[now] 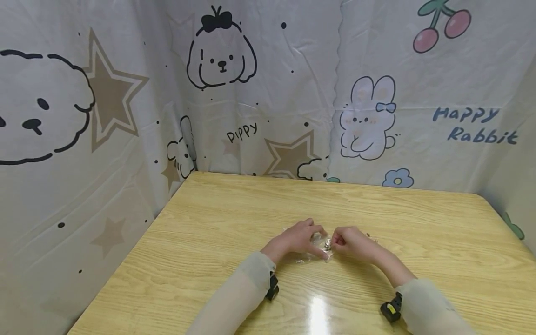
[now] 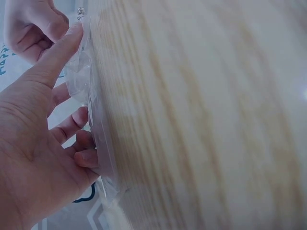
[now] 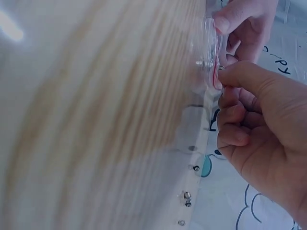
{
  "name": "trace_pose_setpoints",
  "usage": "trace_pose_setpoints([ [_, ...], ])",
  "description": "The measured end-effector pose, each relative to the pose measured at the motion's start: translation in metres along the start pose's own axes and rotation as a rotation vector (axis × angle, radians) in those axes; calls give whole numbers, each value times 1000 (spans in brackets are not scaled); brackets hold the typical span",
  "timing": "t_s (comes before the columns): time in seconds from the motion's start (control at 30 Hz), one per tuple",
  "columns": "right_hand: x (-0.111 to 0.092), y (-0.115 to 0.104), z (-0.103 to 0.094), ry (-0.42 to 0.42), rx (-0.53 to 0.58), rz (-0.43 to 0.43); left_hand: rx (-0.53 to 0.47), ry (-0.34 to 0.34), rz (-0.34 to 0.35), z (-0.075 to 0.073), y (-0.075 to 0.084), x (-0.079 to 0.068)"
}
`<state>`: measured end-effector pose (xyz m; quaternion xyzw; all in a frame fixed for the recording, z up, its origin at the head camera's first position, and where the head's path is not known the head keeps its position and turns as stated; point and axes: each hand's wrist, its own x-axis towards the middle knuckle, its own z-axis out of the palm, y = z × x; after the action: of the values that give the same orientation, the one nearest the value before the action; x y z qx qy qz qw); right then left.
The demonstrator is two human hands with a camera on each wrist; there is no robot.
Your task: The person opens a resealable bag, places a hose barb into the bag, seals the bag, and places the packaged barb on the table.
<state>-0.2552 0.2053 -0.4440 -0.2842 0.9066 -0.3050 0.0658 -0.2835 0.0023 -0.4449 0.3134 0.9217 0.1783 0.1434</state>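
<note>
A clear plastic zip bag point(image 1: 299, 256) lies flat on the table, its red seal strip point(image 3: 214, 76) showing in the right wrist view. My left hand point(image 1: 298, 239) holds the bag, thumb and forefinger spread to either side of its mouth. In the left wrist view the thumb point(image 2: 62, 55) lies straight along the film while the other fingers bend behind it. Several small shiny metal pieces point(image 1: 327, 245) show at the mouth. My right hand point(image 1: 353, 243) is at the mouth, thumb and forefinger pinching a tiny metal piece point(image 3: 221, 68), mostly hidden by the fingertips.
More small metal pieces point(image 3: 187, 195) lie loose on the wooden table point(image 1: 234, 204), just beyond my right hand. A printed curtain point(image 1: 268, 93) hangs along the table's back and left edges. Black wrist cameras point(image 1: 391, 308) sit at both cuffs.
</note>
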Motion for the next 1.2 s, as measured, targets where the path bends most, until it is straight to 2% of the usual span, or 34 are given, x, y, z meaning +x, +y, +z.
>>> trace_pose_setpoints([
  [0.37, 2, -2, 0, -10, -46, -2, 14, 3, 10, 0, 1, 1],
  [0.63, -7, 4, -5, 64, -45, 27, 25, 2, 2, 0, 2, 0],
  [0.93, -18, 12, -12, 104, -51, 108, 22, 6, 0, 1, -1, 2],
  [1.2, -29, 19, -18, 144, -73, 132, 17, 3, -4, 3, -2, 2],
])
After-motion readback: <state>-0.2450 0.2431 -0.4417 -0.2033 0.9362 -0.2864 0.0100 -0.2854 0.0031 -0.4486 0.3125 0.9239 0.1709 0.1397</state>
